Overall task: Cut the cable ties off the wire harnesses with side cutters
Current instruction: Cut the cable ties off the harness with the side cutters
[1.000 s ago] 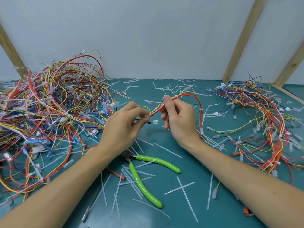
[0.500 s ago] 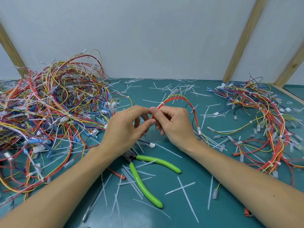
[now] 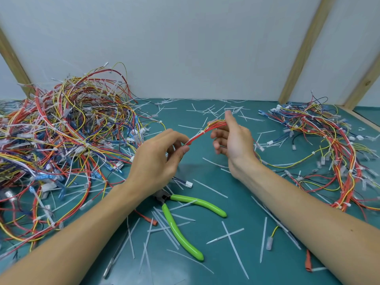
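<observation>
Your left hand (image 3: 158,159) pinches one end of a red-and-yellow wire harness (image 3: 202,133) between thumb and fingertips, while your right hand (image 3: 234,140) supports the other end with loosely curled fingers, thumb raised. A white cable tie (image 3: 203,132) wraps the bundle between your hands, above the teal table (image 3: 236,202). Your green-handled side cutters (image 3: 178,219) lie untouched below your left wrist among cut tie strips. Tangled harness piles sit far left (image 3: 61,145) and far right (image 3: 329,145)
</observation>
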`<state>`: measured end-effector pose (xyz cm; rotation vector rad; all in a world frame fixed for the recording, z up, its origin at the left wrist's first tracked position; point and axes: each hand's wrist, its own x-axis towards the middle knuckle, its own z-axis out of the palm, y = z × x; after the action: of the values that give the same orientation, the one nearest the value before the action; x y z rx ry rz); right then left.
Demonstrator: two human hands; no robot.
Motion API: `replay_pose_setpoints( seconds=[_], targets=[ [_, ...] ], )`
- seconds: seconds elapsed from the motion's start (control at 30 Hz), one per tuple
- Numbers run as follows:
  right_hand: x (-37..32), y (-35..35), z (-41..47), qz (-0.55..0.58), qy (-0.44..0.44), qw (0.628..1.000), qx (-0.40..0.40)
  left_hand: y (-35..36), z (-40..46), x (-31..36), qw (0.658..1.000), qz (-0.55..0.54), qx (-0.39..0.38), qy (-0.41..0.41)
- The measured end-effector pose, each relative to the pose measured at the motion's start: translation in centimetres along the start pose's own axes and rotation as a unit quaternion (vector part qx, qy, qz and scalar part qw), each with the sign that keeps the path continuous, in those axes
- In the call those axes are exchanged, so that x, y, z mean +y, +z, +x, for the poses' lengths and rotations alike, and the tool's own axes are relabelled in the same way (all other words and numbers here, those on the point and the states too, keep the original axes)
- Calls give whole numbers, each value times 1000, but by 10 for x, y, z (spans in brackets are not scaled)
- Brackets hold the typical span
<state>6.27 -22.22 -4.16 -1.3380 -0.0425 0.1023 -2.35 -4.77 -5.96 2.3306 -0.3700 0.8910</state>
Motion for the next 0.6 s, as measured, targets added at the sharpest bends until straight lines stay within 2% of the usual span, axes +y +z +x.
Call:
replay_pose_setpoints(
  seconds=[0.2, 0.3, 0.37, 0.47, 0.6],
  targets=[
    [-24, -10, 16, 80, 40, 996, 21, -3, 1, -2, 997, -18, 61, -35],
    [-30, -18, 26, 142, 72, 986, 43, -4, 0, -3, 995, -32, 84, -33],
    [-30, -21, 29, 142, 88, 984, 60, -5, 0, -3, 994, -45, 95, -30],
    [-22, -22, 29, 55, 103, 991, 66, -5, 0, -3, 992, -51, 111, -28],
    [-14, -16, 19, -154, 129, 977, -66, -5, 0, -5, 988, -60, 136, -44]
  ],
)
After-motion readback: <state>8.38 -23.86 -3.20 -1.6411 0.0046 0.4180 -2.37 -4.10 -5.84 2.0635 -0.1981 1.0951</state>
